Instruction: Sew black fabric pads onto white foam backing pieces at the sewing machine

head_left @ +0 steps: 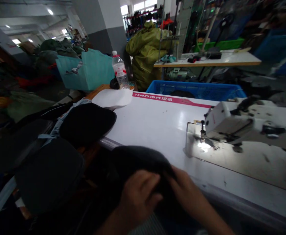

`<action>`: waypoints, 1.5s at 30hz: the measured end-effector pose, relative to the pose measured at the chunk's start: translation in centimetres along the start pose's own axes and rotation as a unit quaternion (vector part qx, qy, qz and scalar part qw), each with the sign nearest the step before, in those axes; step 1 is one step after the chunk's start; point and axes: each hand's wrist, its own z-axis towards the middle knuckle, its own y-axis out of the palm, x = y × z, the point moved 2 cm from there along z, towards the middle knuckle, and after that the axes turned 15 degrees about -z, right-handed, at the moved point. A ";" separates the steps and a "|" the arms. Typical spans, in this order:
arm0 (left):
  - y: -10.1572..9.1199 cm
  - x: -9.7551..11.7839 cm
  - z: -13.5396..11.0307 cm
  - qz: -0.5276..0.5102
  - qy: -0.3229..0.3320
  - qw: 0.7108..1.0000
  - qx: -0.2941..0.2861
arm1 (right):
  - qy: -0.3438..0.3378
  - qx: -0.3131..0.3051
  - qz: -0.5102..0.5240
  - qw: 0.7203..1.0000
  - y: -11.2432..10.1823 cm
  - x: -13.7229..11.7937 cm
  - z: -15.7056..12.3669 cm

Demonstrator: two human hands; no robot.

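My left hand (pixel 138 195) and my right hand (pixel 185 192) are both closed on a black fabric piece (pixel 138 161) at the near edge of the white sewing table (pixel 157 124). The fingers of both hands curl over the dark cloth, side by side. The sewing machine (pixel 250 122) stands to the right, its lamp lighting the needle area (pixel 203 143). More black fabric pieces (pixel 87 122) lie stacked to the left of the table.
A sheet of white paper (pixel 113 98) and a plastic water bottle (pixel 120 70) sit at the table's far left. A blue crate (pixel 196 89) stands behind the table. Beyond are a yellow-green sack (pixel 146 49), a teal bag (pixel 89 70) and another worktable (pixel 213 58).
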 end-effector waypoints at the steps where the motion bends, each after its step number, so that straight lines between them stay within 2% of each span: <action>1: -1.2 -1.3 0.2 0.011 -0.028 0.999 0.017 | -0.012 -0.005 -0.004 1.000 -0.5 0.4 -0.8; 2: -2.7 -3.0 0.6 0.010 -0.068 0.998 0.002 | -0.021 -0.006 -0.008 1.000 -1.2 0.9 -1.8; 4: -5.3 -6.6 1.1 -0.045 -0.175 0.975 -0.130 | -0.004 0.021 -0.013 1.000 -3.0 2.4 -3.9; 6: -7.0 -9.4 1.6 -0.127 -0.279 0.915 -0.261 | 0.062 0.059 -0.007 0.996 -5.0 4.3 -5.4; 7: -7.5 -10.4 2.0 -0.168 -0.318 0.886 -0.293 | 0.103 0.082 -0.003 0.991 -5.9 5.3 -5.8; 8: -7.8 -11.3 2.7 -0.202 -0.345 0.869 -0.292 | 0.140 0.105 -0.002 0.985 -6.8 6.2 -5.8; 9: -7.8 -12.1 3.7 -0.223 -0.361 0.868 -0.259 | 0.168 0.126 -0.009 0.978 -7.5 7.1 -5.5; 11: -7.3 -13.7 6.9 -0.203 -0.370 0.897 -0.134 | 0.199 0.166 -0.057 0.964 -8.4 8.3 -4.1; 13: -6.2 -15.5 10.8 -0.121 -0.369 0.921 -0.028 | 0.212 0.186 -0.130 0.951 -8.6 8.9 -1.9; 16: -3.9 -18.2 15.9 -0.049 -0.370 0.928 -0.011 | 0.214 0.190 -0.220 0.932 -7.8 9.2 1.7; 18: -2.7 -19.5 17.7 -0.008 -0.366 0.930 -0.023 | 0.197 0.190 -0.276 0.921 -7.1 9.4 3.4; 21: -1.4 -20.5 18.1 0.043 -0.349 0.935 -0.048 | 0.153 0.219 -0.387 0.882 -6.0 9.7 4.5; 24: -0.5 -20.7 17.6 0.068 -0.341 0.935 -0.074 | 0.117 0.263 -0.464 0.838 -5.1 9.8 4.0; 26: -0.1 -20.7 17.5 0.067 -0.344 0.932 -0.096 | 0.097 0.280 -0.472 0.830 -4.4 9.8 2.9; 29: 0.1 -19.6 17.1 0.025 -0.332 0.932 -0.140 | 0.081 0.290 -0.474 0.828 -2.8 10.1 -0.3; 32: -0.2 -16.6 15.1 -0.038 -0.300 0.938 -0.168 | 0.052 0.295 -0.458 0.837 -1.4 10.5 -4.4; 35: -0.5 -12.3 12.1 -0.103 -0.275 0.944 -0.153 | 0.001 0.298 -0.429 0.853 -1.3 9.8 -6.9; 37: -0.3 -9.5 10.3 -0.149 -0.273 0.938 -0.151 | -0.045 0.305 -0.404 0.861 -2.2 8.2 -6.9; 39: 0.2 -7.1 9.1 -0.187 -0.273 0.928 -0.172 | -0.088 0.305 -0.370 0.873 -3.5 6.4 -6.0; 42: 0.6 -4.6 8.1 -0.214 -0.260 0.919 -0.203 | -0.106 0.248 -0.295 0.917 -5.0 4.4 -4.2; 45: 0.4 -3.5 7.7 -0.207 -0.252 0.925 -0.197 | -0.106 0.181 -0.204 0.956 -5.6 3.7 -3.7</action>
